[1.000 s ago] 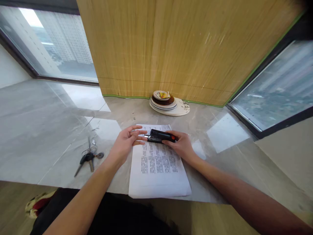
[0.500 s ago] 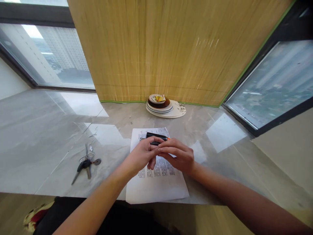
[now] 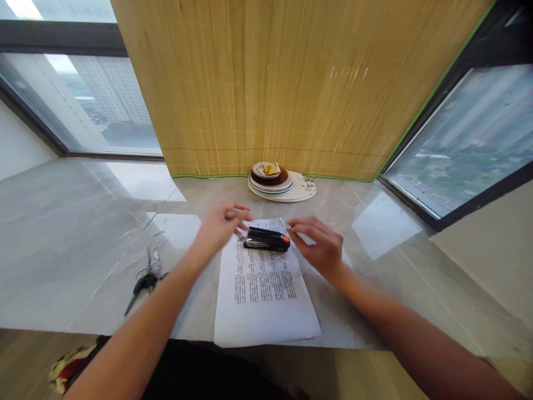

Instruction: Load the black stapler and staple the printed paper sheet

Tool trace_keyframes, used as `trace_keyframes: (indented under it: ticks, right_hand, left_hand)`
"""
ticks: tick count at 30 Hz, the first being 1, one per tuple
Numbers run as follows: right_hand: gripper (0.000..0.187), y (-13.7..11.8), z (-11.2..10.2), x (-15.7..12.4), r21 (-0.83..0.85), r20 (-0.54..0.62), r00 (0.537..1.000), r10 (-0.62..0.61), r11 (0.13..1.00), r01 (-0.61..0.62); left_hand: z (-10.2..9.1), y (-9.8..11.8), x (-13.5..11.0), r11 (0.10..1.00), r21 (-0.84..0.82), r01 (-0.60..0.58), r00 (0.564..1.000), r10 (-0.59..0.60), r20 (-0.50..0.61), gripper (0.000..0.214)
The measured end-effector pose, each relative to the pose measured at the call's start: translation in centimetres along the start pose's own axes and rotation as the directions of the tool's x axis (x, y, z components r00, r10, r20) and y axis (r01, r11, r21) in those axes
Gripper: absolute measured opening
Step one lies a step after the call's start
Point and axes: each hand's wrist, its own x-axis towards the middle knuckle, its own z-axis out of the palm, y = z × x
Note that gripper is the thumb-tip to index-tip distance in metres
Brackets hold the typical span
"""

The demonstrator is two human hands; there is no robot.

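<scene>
Grey sill bears stacked plates beyond my papers, and keys partly behind my left forearm. Atop the papers, the stapler lies between my loosely spread left hand and curled right hand; whether that pinches anything, I can't tell.

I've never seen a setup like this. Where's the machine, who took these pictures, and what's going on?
There's no machine, just a person's bare left hand and right hand. Every picture comes from one head-worn camera looking forward and down. On the glossy grey ledge lie white printed paper sheets, with a black stapler with an orange-red end on top. A metal key bunch lies left; a stack of round plates stands behind. Neither hand grips the stapler; each is near one end. Whether the right fingertips pinch something small, I can't tell.
</scene>
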Motion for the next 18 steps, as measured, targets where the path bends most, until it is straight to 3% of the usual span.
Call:
trace_keyframes:
  ticks: [1, 2, 4, 7, 11, 14, 18]
  right_hand:
    - [0.014, 1.3, -0.3, 0.1, -0.064, 0.018, 0.992, 0.128, 0.99, -0.127]
    - [0.011, 2.8, -0.6, 0.1, -0.132, 0.045, 0.964, 0.263, 0.958, -0.255]
    - [0.008, 5.9, -1.2, 0.0, -0.279, 0.128, 0.846, 0.517, 0.838, -0.47]
    - [0.008, 9.4, -1.7, -0.6, -0.363, 0.163, 0.763, 0.625, 0.757, -0.542]
    - [0.01, 11.2, -1.7, -1.4, -0.389, 0.16, 0.751, 0.641, 0.74, -0.549]
    - [0.011, 11.5, -1.5, -1.5, -0.383, 0.165, 0.759, 0.63, 0.75, -0.539]
    - [0.01, 10.7, -1.5, -0.8, -0.354, 0.115, 0.803, 0.584, 0.78, -0.516]
  left_hand:
    - [-1.3, -1.0, 1.6, 0.969, 0.247, 0.003, 0.993, 0.026, -0.115, 0.025]
    - [-2.5, -2.1, 3.1, 0.939, 0.343, 0.033, 0.984, 0.029, -0.174, 0.023]
    - [-4.2, -4.4, 5.5, 0.892, 0.447, 0.068, 0.972, 0.041, -0.23, 0.025]
    - [-4.5, -7.0, 7.1, 0.841, 0.54, 0.028, 0.985, 0.068, -0.156, 0.034]
    - [-2.7, -8.8, 6.9, 0.798, 0.603, -0.005, 0.994, 0.069, -0.082, 0.033]
    - [-2.1, -9.0, 6.4, 0.777, 0.629, 0.017, 0.991, 0.069, -0.112, 0.029]
    - [-2.8, -7.8, 5.4, 0.794, 0.604, 0.067, 0.979, 0.065, -0.194, 0.019]
